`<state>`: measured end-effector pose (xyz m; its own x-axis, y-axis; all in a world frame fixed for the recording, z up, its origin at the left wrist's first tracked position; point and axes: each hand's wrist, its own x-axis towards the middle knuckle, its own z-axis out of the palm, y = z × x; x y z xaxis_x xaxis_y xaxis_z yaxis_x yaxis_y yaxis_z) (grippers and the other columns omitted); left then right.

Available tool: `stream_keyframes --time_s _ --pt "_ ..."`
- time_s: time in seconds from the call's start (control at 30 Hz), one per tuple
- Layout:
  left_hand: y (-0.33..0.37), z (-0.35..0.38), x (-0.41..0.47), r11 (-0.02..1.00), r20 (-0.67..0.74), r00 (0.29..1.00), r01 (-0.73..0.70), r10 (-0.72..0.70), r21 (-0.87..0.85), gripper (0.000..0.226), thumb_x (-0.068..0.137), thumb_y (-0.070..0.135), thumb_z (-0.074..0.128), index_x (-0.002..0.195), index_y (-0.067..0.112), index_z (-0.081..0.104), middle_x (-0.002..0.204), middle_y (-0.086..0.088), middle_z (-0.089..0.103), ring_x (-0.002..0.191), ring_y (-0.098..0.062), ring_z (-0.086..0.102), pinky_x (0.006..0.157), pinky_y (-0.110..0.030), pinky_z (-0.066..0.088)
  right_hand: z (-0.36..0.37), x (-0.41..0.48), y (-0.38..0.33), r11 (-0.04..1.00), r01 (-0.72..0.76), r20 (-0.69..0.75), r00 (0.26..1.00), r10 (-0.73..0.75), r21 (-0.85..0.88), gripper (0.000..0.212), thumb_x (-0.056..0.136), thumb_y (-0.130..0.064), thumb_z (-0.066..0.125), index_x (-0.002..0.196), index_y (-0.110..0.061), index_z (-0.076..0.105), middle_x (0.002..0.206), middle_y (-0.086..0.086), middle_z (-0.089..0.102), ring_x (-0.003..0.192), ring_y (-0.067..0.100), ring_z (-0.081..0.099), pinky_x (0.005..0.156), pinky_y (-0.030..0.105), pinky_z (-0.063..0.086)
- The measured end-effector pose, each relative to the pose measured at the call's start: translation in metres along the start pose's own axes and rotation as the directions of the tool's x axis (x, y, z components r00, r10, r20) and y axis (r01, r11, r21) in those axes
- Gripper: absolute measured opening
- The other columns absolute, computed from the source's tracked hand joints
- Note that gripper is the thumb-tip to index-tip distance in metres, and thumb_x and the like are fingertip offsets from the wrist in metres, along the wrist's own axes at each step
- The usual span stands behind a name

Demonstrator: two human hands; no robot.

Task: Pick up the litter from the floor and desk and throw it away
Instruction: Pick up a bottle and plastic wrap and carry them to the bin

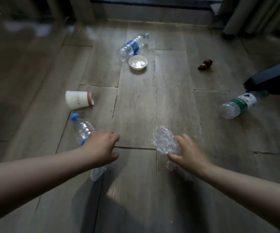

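Head view: right hand (191,153) pinches crumpled plastic (164,142); left hand (100,147) over bottle (83,128), grip unclear.

The floor (136,106) is grey wood-grain plank, matt with a faint sheen where light falls, and its seams are rough and chipped. Three bottles are clear, glossy plastic: the blue-capped bottle (81,127) at the left, the blue-labelled bottle (132,46) toward the far edge, and the green-labelled bottle (238,105) at the right. The crumpled wrap (164,142) is thin, transparent, crinkled plastic. The cup (78,100) is matt white paper, stained. The small dish (138,62) looks smooth and white, its material unclear. The brown lump (205,63) is glossy. The curtains (253,12) are cloth.
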<state>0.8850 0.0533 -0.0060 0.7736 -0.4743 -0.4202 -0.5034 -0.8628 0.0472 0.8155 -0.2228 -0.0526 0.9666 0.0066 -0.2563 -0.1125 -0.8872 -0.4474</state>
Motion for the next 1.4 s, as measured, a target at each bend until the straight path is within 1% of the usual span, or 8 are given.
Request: stream_keyframes --time_s 0.4,0.5,0.63,0.73,0.93,1.07,1.23,1.4 --pt "-0.039 0.008 -0.021 0.937 0.019 0.953 0.301 -0.303 -0.177 0.069 0.075 0.059 0.064 0.129 0.021 0.044 0.147 -0.009 0.028 0.138 -0.031 0.020 0.108 -0.044 0.035 0.004 -0.004 -0.039 0.994 0.105 0.010 0.994 -0.105 -0.005 0.055 0.082 -0.048 0.064 0.127 -0.020 0.051 0.103 -0.010 0.044 0.090 0.009 0.048 0.072 0.023 0.036" --pt "-0.043 0.011 -0.020 0.920 0.066 0.950 0.313 -0.306 -0.235 0.068 0.073 0.051 0.071 0.128 0.019 0.046 0.148 -0.010 0.028 0.141 -0.035 0.014 0.110 -0.043 0.029 0.002 -0.005 -0.041 0.995 0.103 0.009 0.995 -0.103 -0.005 0.056 0.082 -0.048 0.065 0.128 -0.020 0.050 0.104 -0.009 0.044 0.091 0.009 0.048 0.073 0.024 0.039" --pt "-0.052 0.015 -0.019 0.860 0.138 0.931 0.365 -0.338 -0.358 0.098 0.065 0.032 0.083 0.145 0.022 0.027 0.159 -0.008 -0.002 0.146 -0.037 -0.005 0.116 -0.048 0.018 0.000 -0.009 -0.042 0.995 0.091 0.011 0.996 -0.090 -0.031 0.056 0.082 -0.048 0.065 0.128 -0.020 0.049 0.106 -0.008 0.045 0.090 0.010 0.049 0.073 0.026 0.041" --pt "-0.059 0.021 -0.021 0.773 0.137 0.904 0.419 -0.406 -0.477 0.117 0.059 0.032 0.088 0.150 0.023 0.015 0.158 -0.006 -0.015 0.145 -0.037 0.005 0.113 -0.047 0.028 -0.002 -0.012 -0.042 0.996 0.074 0.026 0.997 -0.073 -0.041 0.054 0.082 -0.048 0.065 0.127 -0.020 0.050 0.106 -0.006 0.047 0.090 0.012 0.051 0.078 0.031 0.049" --pt "-0.061 0.034 -0.025 0.707 0.097 0.884 0.427 -0.457 -0.563 0.125 0.063 0.034 0.086 0.152 0.030 -0.001 0.156 -0.005 -0.027 0.142 -0.038 0.020 0.106 -0.042 0.038 -0.003 -0.012 -0.049 0.996 0.060 0.050 0.997 -0.056 -0.066 0.057 0.083 -0.048 0.064 0.129 -0.018 0.048 0.112 -0.002 0.049 0.098 0.016 0.053 0.083 0.034 0.047" --pt "-0.058 0.033 -0.028 0.671 0.058 0.886 0.391 -0.461 -0.631 0.117 0.064 0.025 0.085 0.150 0.036 0.007 0.157 -0.009 -0.010 0.136 -0.039 0.030 0.099 -0.041 0.044 -0.005 -0.010 -0.053 0.998 0.054 0.048 0.997 -0.053 -0.020 0.055 0.083 -0.047 0.064 0.128 -0.018 0.050 0.110 -0.003 0.052 0.097 0.014 0.053 0.084 0.035 0.049" --pt "-0.046 0.028 -0.030 0.710 -0.131 0.911 0.207 -0.390 -0.673 0.111 0.066 0.027 0.082 0.148 0.042 0.009 0.132 -0.011 0.037 0.099 -0.019 0.049 0.076 -0.028 0.045 -0.008 -0.010 -0.047 0.999 0.020 -0.001 1.000 -0.020 0.037 0.042 0.081 -0.046 0.067 0.114 -0.021 0.058 0.098 -0.006 0.053 0.087 0.012 0.053 0.076 0.031 0.048" --pt "-0.039 0.028 -0.031 0.697 -0.098 0.937 0.178 -0.336 -0.695 0.111 0.067 0.027 0.081 0.148 0.043 0.008 0.128 -0.007 0.042 0.100 -0.016 0.050 0.079 -0.029 0.048 -0.005 -0.013 -0.045 0.998 0.005 0.017 1.000 -0.006 0.056 0.037 0.081 -0.046 0.067 0.109 -0.023 0.058 0.095 -0.006 0.054 0.083 0.011 0.053 0.071 0.029 0.046"
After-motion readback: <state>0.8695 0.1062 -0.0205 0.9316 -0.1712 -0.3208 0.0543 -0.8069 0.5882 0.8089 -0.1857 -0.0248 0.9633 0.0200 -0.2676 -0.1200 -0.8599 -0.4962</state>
